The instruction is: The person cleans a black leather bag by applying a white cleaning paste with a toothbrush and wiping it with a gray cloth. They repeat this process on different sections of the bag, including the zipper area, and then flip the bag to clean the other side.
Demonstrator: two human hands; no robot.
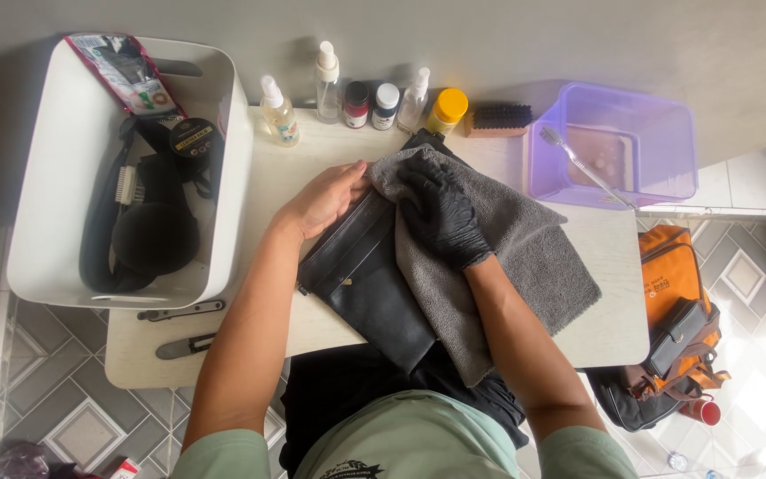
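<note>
1. Head view: small cream table [596,293], its left part taken by a white bin [46,177], a purple tub [631,133] at its far right corner
2. Grey cloth [525,257] drapes over the black leather bag [374,293], which lies slantwise mid-table, its near end hanging over the front edge
3. Right hand [441,217], black-gloved, presses flat on the cloth over the bag, fingers together
4. Left hand [325,200], bare, fingers flat together, pins the bag's far left edge
5. Bottles [356,102] line the far edge; bare tabletop lies right of the cloth
</note>
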